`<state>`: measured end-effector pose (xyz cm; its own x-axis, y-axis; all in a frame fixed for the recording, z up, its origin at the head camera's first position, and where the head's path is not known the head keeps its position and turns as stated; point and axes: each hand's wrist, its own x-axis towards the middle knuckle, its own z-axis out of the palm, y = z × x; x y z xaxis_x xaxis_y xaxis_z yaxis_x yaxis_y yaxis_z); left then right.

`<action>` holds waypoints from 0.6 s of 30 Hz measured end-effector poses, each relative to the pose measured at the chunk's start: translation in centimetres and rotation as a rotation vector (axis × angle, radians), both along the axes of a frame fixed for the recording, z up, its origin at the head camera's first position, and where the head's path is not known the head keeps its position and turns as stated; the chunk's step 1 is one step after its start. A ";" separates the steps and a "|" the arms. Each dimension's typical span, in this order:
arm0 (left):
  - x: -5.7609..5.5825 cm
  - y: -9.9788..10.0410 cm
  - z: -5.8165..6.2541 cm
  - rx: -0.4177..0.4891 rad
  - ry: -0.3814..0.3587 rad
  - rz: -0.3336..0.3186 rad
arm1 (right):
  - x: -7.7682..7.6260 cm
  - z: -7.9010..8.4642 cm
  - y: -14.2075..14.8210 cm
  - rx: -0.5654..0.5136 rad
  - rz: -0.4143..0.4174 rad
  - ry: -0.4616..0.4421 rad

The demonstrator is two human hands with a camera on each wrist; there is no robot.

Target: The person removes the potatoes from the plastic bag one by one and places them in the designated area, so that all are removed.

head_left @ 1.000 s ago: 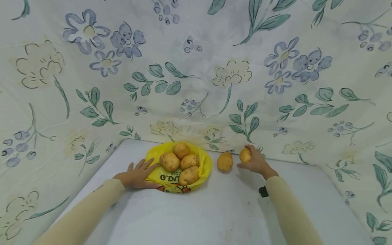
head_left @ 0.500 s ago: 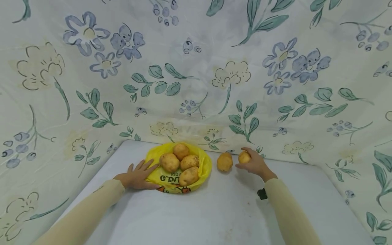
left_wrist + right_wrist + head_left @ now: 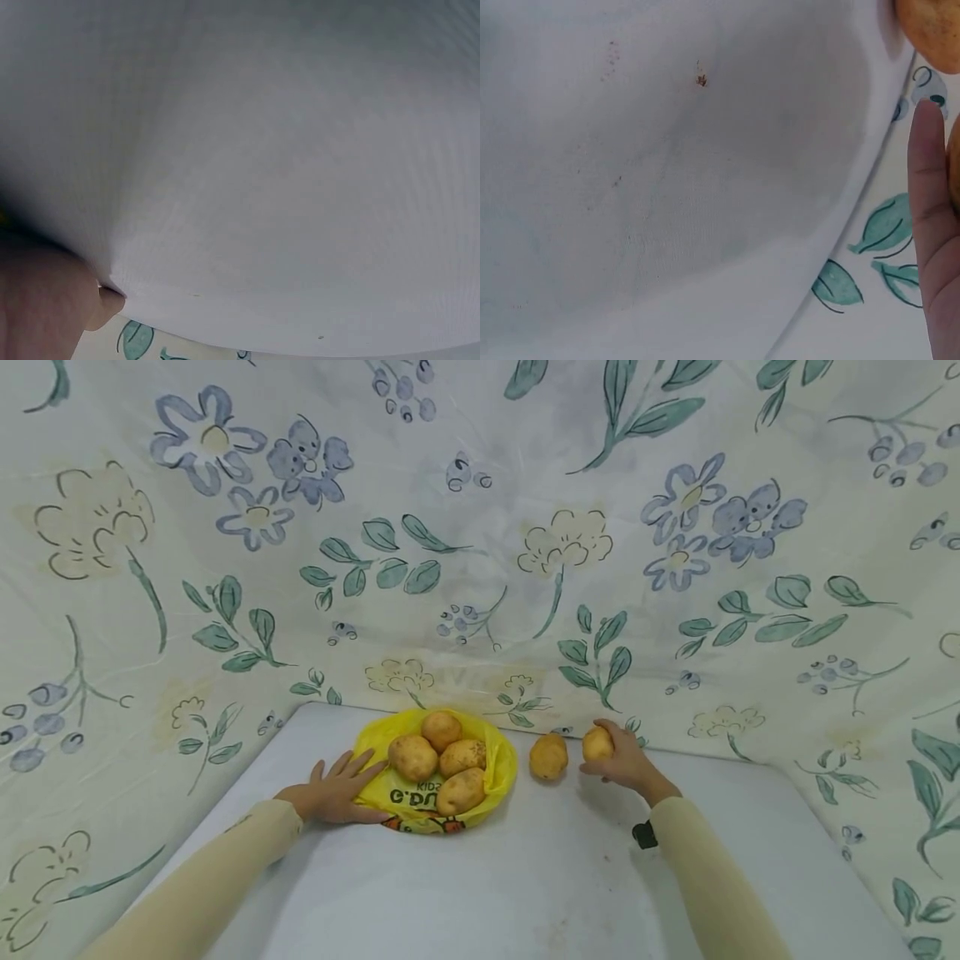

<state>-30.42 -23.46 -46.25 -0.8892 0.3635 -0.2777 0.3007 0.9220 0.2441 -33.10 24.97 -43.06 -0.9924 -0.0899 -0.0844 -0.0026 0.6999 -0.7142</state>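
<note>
A yellow plastic bag (image 3: 501, 768) lies spread on the white table, with several potatoes (image 3: 412, 758) on it. My left hand (image 3: 330, 795) rests flat at the bag's left edge, fingers spread. Toward the back right, my right hand (image 3: 628, 765) grips a potato (image 3: 597, 744) between thumb and fingers. Just left of it, a loose potato (image 3: 548, 757) sits apart from the bag. In the right wrist view the thumb (image 3: 928, 202) lies along the held potato, which is mostly cut off by the frame. The left wrist view has only part of the left hand (image 3: 45, 304).
The white table (image 3: 480, 893) ends at the back against a hanging floral cloth (image 3: 480, 610), which also runs along both sides. Small dark specks (image 3: 701, 79) mark the tabletop. A black device (image 3: 643, 835) is at the right wrist.
The right hand and its potato shifted slightly left toward the loose potato and then stayed nearly still. The left hand, the bag and the potatoes on it have not moved.
</note>
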 end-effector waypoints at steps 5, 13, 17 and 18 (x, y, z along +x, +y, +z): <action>0.0 -0.2 0.1 0.003 -0.002 0.002 | 0.0 -0.1 0.3 0.014 0.050 0.005; 0.0 -0.3 0.0 0.016 -0.016 -0.007 | 0.3 -0.8 0.4 0.070 0.040 -0.025; -0.1 -0.2 -0.1 0.015 -0.016 -0.012 | 0.3 -1.2 0.5 0.099 0.047 -0.024; -0.1 -0.2 0.0 0.012 -0.013 -0.012 | 0.2 -1.2 0.5 0.098 0.051 -0.022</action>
